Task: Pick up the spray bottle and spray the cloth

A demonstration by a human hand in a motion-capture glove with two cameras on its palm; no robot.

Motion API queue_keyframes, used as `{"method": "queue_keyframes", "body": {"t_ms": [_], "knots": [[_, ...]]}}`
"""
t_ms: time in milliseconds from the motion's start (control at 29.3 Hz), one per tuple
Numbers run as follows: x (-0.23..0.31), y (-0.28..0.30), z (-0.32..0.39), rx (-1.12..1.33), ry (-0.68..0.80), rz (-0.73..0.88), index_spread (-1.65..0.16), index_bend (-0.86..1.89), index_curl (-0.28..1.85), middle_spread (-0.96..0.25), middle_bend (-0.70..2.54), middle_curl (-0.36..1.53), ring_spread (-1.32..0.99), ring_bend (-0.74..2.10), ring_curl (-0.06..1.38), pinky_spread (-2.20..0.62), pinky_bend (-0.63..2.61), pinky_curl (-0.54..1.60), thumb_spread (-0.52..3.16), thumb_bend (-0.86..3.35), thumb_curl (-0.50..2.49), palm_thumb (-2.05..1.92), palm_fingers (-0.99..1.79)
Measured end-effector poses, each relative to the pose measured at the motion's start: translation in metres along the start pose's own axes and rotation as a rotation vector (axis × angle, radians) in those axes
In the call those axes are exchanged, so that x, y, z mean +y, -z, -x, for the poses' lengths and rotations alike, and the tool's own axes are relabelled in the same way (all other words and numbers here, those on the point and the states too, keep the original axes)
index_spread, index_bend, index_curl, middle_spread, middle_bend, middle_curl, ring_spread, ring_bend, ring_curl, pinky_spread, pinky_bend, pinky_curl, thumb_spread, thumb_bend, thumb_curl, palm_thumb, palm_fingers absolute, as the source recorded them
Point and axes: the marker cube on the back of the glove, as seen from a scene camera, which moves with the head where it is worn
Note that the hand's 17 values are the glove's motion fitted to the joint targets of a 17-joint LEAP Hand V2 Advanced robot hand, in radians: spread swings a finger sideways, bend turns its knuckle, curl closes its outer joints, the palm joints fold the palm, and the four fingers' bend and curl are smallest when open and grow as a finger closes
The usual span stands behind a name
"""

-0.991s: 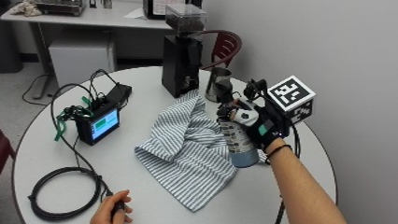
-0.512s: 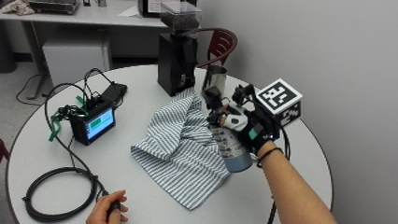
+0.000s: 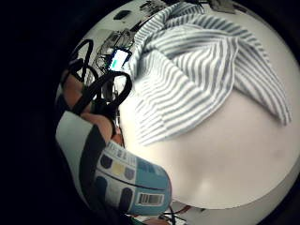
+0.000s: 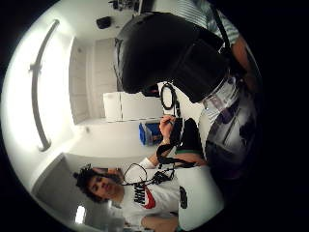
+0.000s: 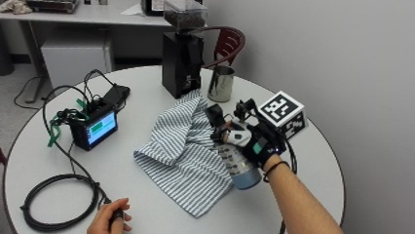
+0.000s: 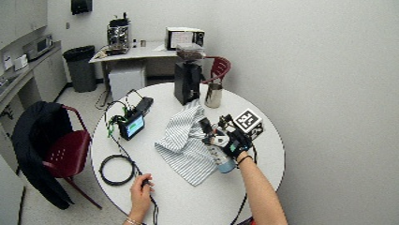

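Note:
My gloved right hand point(image 5: 260, 144) grips a spray bottle point(image 5: 238, 166) with a pale blue labelled body and a black spray head point(image 5: 215, 117). The bottle is tilted, and its nozzle points over the striped blue-and-white cloth point(image 5: 183, 151), which lies crumpled on the round white table point(image 5: 311, 175). In the wide outside view the hand point(image 6: 234, 143) holds the bottle point(image 6: 222, 158) at the cloth's point(image 6: 186, 140) right edge. The little finger side palm view shows the bottle's label point(image 3: 132, 185) close to the palm and the cloth point(image 3: 201, 70) spread beyond it. The black spray head point(image 4: 164, 53) fills the thumb side palm view.
A black coffee grinder point(image 5: 181, 56) and a metal cup point(image 5: 221, 84) stand behind the cloth. A small screen device point(image 5: 96, 128) with cables sits at the left, and a coiled black cable point(image 5: 52, 201) lies near the front. A bare left hand point(image 5: 110, 220) rests at the table's near edge.
The hand keeps its grip on the bottle and has tipped it, bringing the nozzle closer over the cloth. The outside camera has shifted slightly.

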Motion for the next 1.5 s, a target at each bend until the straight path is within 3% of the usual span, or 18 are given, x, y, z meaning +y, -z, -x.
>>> {"method": "queue_keyframes", "body": {"t_ms": [205,547,820,1025,1264,1503], "knots": [[-0.006,0.024,0.057,0.03,0.071,-0.053,-0.17,0.1,0.25,-0.04,0.42,0.48,-0.09,0.71,0.43,-0.04,0.44,0.38,0.75,-0.03,0.61,0.84,1.19],[-0.004,-0.008,-0.001,0.009,-0.046,-0.007,-0.17,0.11,0.26,-0.05,0.43,0.47,-0.09,0.73,0.43,-0.04,0.44,0.38,0.74,-0.03,0.62,0.84,1.2],[-0.001,0.018,0.082,-0.01,0.21,-0.152,-0.17,0.11,0.27,-0.05,0.43,0.47,-0.09,0.72,0.43,-0.04,0.45,0.39,0.74,-0.03,0.62,0.84,1.18],[0.0,-0.013,0.12,-0.023,0.364,-0.141,-0.19,0.12,0.27,-0.05,0.4,0.46,-0.08,0.65,0.42,-0.01,0.39,0.37,0.82,-0.02,0.6,0.85,1.06],[-0.009,-0.055,0.1,-0.06,0.456,-0.106,-0.21,0.11,0.27,-0.05,0.37,0.45,-0.09,0.59,0.4,0.03,0.32,0.36,0.87,-0.02,0.58,0.86,1.02],[-0.016,-0.106,0.053,-0.066,0.414,-0.067,-0.22,0.1,0.26,-0.05,0.36,0.45,-0.09,0.57,0.4,0.04,0.28,0.35,0.91,-0.03,0.56,0.86,1.02]]}}
